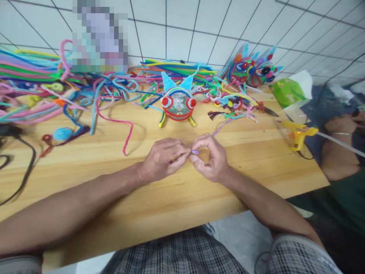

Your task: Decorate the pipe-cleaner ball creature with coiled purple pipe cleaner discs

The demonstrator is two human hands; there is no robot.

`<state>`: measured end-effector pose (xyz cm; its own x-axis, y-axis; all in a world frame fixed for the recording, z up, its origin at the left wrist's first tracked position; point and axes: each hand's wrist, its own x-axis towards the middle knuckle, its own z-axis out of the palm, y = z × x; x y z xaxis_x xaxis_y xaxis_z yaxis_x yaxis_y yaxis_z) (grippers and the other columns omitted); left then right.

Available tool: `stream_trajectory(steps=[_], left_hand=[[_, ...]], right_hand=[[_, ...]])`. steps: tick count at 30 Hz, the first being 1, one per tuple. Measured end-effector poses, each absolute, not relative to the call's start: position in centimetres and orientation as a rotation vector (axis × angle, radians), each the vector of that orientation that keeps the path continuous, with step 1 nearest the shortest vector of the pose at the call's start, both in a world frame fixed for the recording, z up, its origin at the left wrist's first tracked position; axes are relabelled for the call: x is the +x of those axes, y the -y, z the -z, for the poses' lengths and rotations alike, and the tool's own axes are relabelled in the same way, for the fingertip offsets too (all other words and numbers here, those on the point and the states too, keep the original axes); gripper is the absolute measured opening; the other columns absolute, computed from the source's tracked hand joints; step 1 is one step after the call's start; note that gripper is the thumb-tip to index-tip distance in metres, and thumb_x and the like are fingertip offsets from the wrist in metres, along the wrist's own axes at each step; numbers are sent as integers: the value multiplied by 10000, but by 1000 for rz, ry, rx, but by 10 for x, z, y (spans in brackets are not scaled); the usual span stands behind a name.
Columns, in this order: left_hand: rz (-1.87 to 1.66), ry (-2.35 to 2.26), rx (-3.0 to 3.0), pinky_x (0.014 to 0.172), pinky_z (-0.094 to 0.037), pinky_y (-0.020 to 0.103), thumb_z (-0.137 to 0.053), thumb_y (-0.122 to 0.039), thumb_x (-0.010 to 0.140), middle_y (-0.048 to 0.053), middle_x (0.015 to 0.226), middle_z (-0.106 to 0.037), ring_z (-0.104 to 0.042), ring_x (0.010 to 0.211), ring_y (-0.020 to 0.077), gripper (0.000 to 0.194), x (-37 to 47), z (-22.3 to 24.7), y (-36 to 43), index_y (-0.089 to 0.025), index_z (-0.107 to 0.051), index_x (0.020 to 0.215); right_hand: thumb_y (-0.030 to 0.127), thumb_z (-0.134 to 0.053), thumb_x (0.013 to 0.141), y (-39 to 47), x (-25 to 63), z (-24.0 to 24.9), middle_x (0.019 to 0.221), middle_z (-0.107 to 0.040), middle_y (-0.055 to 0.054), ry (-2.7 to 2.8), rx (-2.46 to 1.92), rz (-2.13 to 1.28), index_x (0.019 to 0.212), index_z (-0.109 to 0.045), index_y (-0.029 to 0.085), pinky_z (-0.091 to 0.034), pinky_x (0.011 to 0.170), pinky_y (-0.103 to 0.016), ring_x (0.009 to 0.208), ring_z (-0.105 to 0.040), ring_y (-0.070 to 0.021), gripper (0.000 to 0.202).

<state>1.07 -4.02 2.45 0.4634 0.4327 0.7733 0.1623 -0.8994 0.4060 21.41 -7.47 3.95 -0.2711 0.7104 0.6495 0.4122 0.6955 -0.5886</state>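
Observation:
Over the middle of the wooden table [114,182], my left hand [165,159] and my right hand [212,158] meet fingertip to fingertip. Between them is a purple pipe cleaner [195,152], its end bent into a small loop. Fingers of both hands pinch it, and a purple length [221,126] shows beyond my right hand. Just past my hands stands a clear round figure [179,102] wrapped in pipe cleaners, with red-and-white eyes, blue pointed ears, a red mouth band and yellow feet. To the left lies a bent pink pipe cleaner [114,121].
Heaps of colourful pipe cleaners [34,82] line the back by the tiled wall. Two similar figures [251,70] sit at back right, near scissors [268,109] and a green box [289,92]. A yellow glue gun [298,135] rests at the right edge, beside another person's arm [340,146]. A black cable [31,167] lies left.

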Motion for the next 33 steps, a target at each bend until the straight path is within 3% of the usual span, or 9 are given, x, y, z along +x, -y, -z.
stream_trajectory(steps=[10,17,23,33], left_hand=[[-1409,-520,2430,663,-553,248,-662,-114,991,10,738,-745,-710,657,137,79,11,-26,40,-187,-673,961],[-1372,-548,2381,670,-551,246,-644,-125,1001,26,773,-773,-713,676,134,109,11,-25,41,-192,-728,1017],[-1154,-643,2060,597,-475,200,-653,-136,988,16,748,-746,-620,611,89,123,11,-29,41,-158,-769,952],[-892,-680,1625,651,-509,244,-728,-372,997,32,777,-754,-643,684,130,251,11,-28,38,-156,-768,875]], right_hand=[[130,-655,924,74,212,-38,882,-645,-3,1895,-877,-352,990,-589,258,-555,749,-336,819,-648,-173,158],[165,-671,906,74,215,-39,925,-666,-18,1889,-856,-340,1055,-592,258,-566,778,-367,880,-673,-201,193],[154,-657,900,72,218,-40,1004,-712,-37,1934,-826,-211,1149,-625,275,-582,844,-421,989,-701,-239,279],[148,-656,919,70,219,-39,1045,-708,-58,1997,-838,-232,1152,-651,264,-594,833,-415,999,-705,-235,260]])
